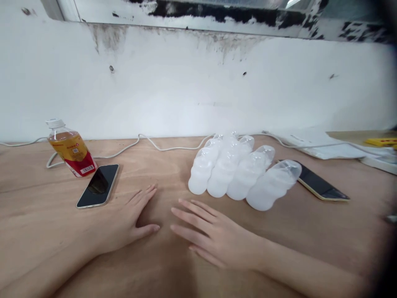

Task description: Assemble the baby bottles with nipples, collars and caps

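My left hand (132, 221) rests on the wooden table, fingers stretched forward and thumb apart, holding nothing. Opposite it, my right hand (214, 236) lies with its fingers spread and pointing left, also holding nothing. Just beyond the right hand stands a cluster of frosted, translucent plastic pieces (234, 165) with bulging sides and clear upper ends. They lean to the right in several rows; their exact kind I cannot tell. Closest to the left hand is a dark-screened phone (98, 185), a short way off and not touched.
A drink bottle (72, 147) with a yellow and red label stands behind the phone. Past the plastic pieces lies another phone (322, 182). A white cable (173, 149) runs along the wall. White papers (310, 140) and a yellow object (381, 142) are at the back right.
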`<move>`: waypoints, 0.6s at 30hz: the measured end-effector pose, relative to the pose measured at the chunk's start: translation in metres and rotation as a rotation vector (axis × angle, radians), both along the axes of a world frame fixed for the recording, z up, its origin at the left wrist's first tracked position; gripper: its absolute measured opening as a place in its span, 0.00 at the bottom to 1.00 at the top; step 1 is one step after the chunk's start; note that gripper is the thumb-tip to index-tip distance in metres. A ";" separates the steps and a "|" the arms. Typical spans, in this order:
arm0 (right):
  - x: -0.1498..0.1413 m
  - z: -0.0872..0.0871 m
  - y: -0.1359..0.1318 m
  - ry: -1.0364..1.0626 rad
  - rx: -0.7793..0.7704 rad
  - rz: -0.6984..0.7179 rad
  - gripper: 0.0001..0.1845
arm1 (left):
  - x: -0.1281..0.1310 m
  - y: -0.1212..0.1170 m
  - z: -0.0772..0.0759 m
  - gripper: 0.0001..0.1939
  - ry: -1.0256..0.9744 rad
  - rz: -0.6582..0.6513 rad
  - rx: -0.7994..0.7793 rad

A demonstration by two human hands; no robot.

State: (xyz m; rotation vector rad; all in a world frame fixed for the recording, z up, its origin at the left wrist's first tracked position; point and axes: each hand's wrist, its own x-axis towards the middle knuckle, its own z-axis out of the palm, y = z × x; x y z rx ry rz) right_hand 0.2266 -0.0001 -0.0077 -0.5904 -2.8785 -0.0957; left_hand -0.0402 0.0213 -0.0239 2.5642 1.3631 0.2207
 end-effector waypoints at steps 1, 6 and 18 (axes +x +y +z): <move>0.009 0.005 -0.006 0.042 0.089 0.039 0.26 | 0.007 0.004 0.002 0.40 -0.051 0.025 -0.036; 0.067 0.046 -0.003 0.744 0.266 -0.310 0.23 | 0.056 0.034 0.007 0.51 -0.300 0.061 -0.220; 0.132 0.010 0.121 0.697 0.019 -0.696 0.39 | 0.113 0.075 -0.004 0.57 -0.699 -0.295 -0.115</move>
